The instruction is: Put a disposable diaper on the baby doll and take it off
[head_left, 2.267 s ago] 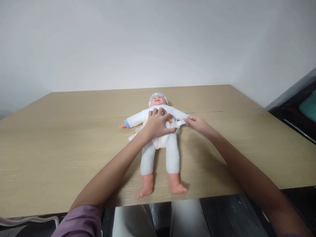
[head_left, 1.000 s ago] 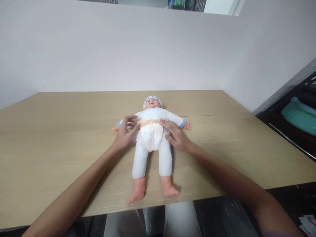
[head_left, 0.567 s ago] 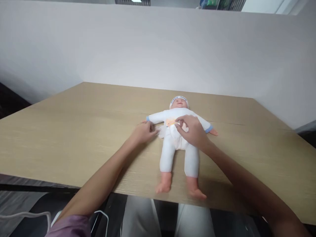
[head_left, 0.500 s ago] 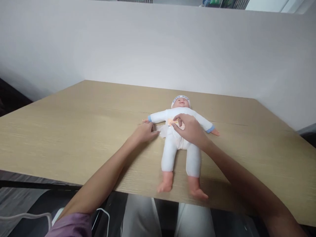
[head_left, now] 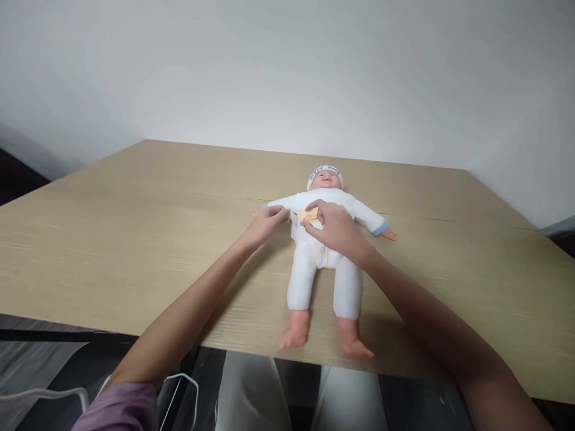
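A baby doll [head_left: 302, 281] in a white suit and printed headband lies on its back, feet toward me. A white diaper [head_left: 324, 258] sits between its legs and up over its belly, with an orange-yellow patterned strip at the front waist. My left hand [head_left: 268, 224], fingers pinched together, holds the diaper's thin white side flap, raised beside the doll's waist. Over the belly, my right hand [head_left: 335, 226] has thumb and fingers closed on the diaper's front edge by the orange strip. The doll's hand on the left is mostly hidden behind my left hand.
The doll lies on a wide wooden table [head_left: 135, 251], its feet close to the near edge. A pale wall [head_left: 287, 78] stands behind the table. White cables [head_left: 184, 378] hang below the near edge on the left, near my legs.
My left hand has moved up and slightly right, from beside the flap to gripping and lifting it. My right hand has shifted slightly left at the diaper's front. The view has tilted down a little.
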Action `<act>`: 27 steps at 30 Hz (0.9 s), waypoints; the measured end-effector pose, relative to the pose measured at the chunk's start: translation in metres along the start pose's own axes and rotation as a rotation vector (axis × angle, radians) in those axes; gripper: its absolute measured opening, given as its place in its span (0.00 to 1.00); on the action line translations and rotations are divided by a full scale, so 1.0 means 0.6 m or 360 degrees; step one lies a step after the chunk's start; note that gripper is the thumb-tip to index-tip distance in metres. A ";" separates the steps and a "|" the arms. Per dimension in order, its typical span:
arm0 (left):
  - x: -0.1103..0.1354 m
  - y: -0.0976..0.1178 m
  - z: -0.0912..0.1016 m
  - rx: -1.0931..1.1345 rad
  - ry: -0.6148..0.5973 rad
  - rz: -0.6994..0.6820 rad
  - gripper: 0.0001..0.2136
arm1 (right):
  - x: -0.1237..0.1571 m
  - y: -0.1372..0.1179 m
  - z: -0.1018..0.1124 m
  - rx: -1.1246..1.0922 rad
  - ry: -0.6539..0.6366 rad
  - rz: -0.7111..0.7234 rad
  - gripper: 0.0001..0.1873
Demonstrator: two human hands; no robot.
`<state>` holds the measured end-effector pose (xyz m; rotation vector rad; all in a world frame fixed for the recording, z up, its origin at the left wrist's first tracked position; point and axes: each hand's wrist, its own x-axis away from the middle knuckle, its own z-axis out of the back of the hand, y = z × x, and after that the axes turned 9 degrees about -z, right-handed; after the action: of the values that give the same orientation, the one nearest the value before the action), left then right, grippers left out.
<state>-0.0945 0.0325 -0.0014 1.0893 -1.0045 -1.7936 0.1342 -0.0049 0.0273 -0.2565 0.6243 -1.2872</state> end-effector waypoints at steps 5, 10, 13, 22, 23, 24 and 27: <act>-0.028 0.033 -0.060 0.0063 -0.0139 -0.0038 0.19 | -0.005 0.002 0.008 -0.0097 -0.0094 0.0000 0.22; -0.044 0.021 -0.086 0.0238 -0.0180 -0.0020 0.19 | -0.011 0.012 0.014 -0.0237 -0.0204 -0.0036 0.27; -0.042 -0.002 -0.083 0.0351 -0.0144 -0.0114 0.24 | -0.015 0.017 0.011 -0.0263 -0.0209 -0.0071 0.22; -0.021 -0.044 -0.084 0.0460 -0.0037 -0.0222 0.25 | -0.008 0.015 0.020 -0.0319 -0.0179 -0.0165 0.20; -0.020 -0.047 -0.085 0.0443 -0.0024 -0.0246 0.25 | -0.007 0.016 0.019 -0.0344 -0.0158 -0.0171 0.20; -0.019 -0.050 -0.087 0.0435 -0.0011 -0.0268 0.25 | -0.007 0.017 0.017 -0.0365 -0.0128 -0.0174 0.20; -0.020 -0.052 -0.087 0.0424 0.0003 -0.0276 0.23 | -0.011 0.024 0.005 -0.0419 0.0007 -0.0147 0.20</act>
<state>-0.0492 0.0432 -0.0425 1.3773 -1.2047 -1.8292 0.1464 0.0050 0.0245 -0.5040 0.7943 -1.2935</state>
